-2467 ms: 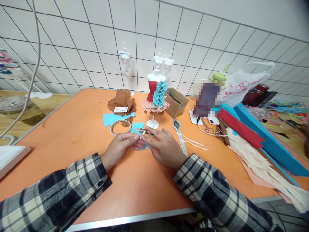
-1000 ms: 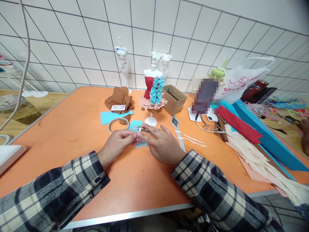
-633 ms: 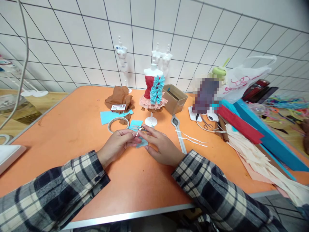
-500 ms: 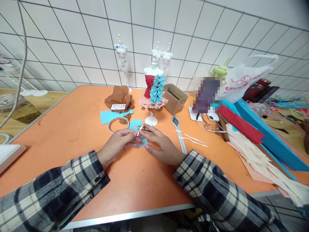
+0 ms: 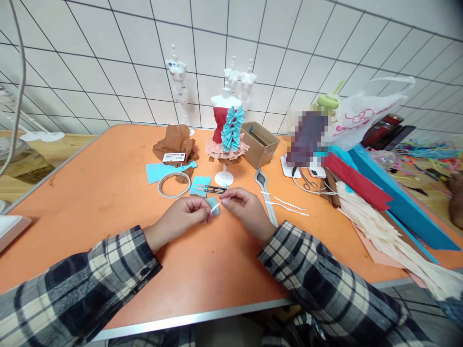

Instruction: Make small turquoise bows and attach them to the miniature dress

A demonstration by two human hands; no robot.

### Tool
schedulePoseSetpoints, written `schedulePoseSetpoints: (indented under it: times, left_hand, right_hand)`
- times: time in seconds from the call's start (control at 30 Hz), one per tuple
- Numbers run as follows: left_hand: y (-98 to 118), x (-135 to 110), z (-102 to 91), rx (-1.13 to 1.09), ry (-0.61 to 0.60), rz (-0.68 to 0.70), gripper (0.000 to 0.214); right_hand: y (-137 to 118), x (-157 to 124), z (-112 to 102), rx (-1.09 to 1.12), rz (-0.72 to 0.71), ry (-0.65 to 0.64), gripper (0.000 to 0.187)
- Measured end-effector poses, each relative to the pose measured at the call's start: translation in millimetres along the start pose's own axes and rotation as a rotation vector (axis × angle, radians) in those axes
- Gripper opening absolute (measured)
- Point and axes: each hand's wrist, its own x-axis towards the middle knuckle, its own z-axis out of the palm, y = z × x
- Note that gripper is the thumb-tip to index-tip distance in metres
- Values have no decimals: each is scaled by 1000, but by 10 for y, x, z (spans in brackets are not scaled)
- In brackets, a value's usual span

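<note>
Over the middle of the table, my left hand pinches one end of a short white strip. Facing it, my right hand has thumb and forefinger pinched at the strip's other end. Just beyond the fingers lie black-handled thread snips across a light blue square of paper or cloth. Another blue piece is partly covered by the hands. Behind them stands a small dress form in a red bodice with blue ruffles and a pink frilled skirt.
A tape roll, crumpled brown material and a small label box lie left. At right are a cardboard box, a grey strap, white strips, scissors and a long blue box. White mannequins stand behind.
My hands have moved slightly apart, so the white strip now stretches between them. My right fingers have drawn together into a pinch. The view has shifted a little.
</note>
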Motion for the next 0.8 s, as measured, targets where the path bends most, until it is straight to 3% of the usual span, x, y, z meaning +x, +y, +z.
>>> schedulePoseSetpoints:
  times: [0.3,0.63,0.8]
  left_hand:
    - [-27,13,24,81,-69,9,14]
    - [-17,-12,45,120,-86,-15,21]
    - [-5,-17,51,114,-91,0,22]
  right_hand:
    - [-58,-19,-16,451,325,-89,24]
    - [-57,-15,-63,555,272,-125,31]
    - [-68,3,-60,526,267,-76,33]
